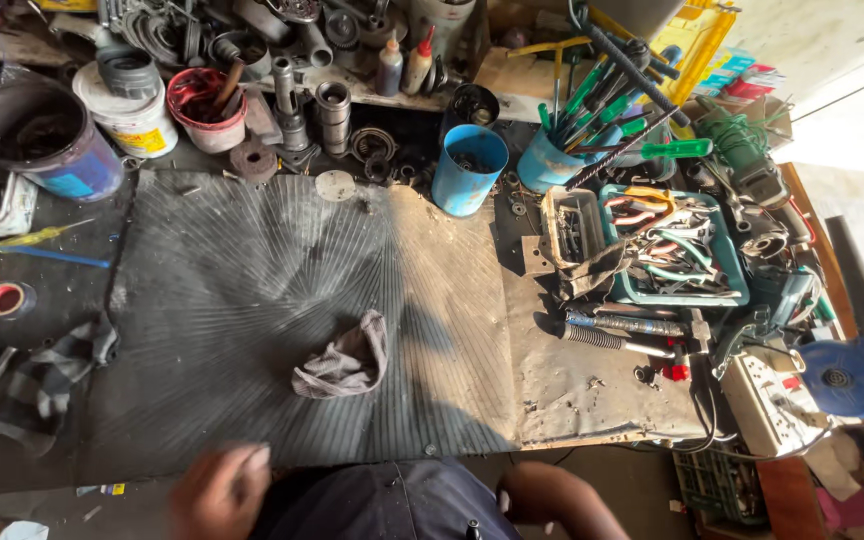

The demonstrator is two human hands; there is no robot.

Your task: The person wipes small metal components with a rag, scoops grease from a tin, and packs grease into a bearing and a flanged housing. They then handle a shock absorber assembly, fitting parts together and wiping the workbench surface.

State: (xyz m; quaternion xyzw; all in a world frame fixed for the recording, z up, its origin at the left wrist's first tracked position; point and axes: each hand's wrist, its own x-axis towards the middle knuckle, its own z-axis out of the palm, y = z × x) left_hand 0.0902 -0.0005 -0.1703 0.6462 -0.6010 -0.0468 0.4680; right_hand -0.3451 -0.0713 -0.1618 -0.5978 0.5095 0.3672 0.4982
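Observation:
My left hand (217, 490) is at the near edge of the workbench, blurred, its fingers curled; whether it holds anything I cannot tell. My right arm (562, 500) shows at the bottom, but the hand itself is hidden below the frame edge. A crumpled grey rag (344, 362) lies on the ribbed dark rubber mat (252, 290), a little beyond my left hand. Neither hand touches the rag.
A blue cup (468, 168) and a blue cup of screwdrivers (562, 150) stand at the back. A teal tray of pliers (674, 245), a small box of bits (572, 225), paint buckets (42, 135), tape rolls (2, 298), metal parts and a blue blower (847, 375) crowd the sides.

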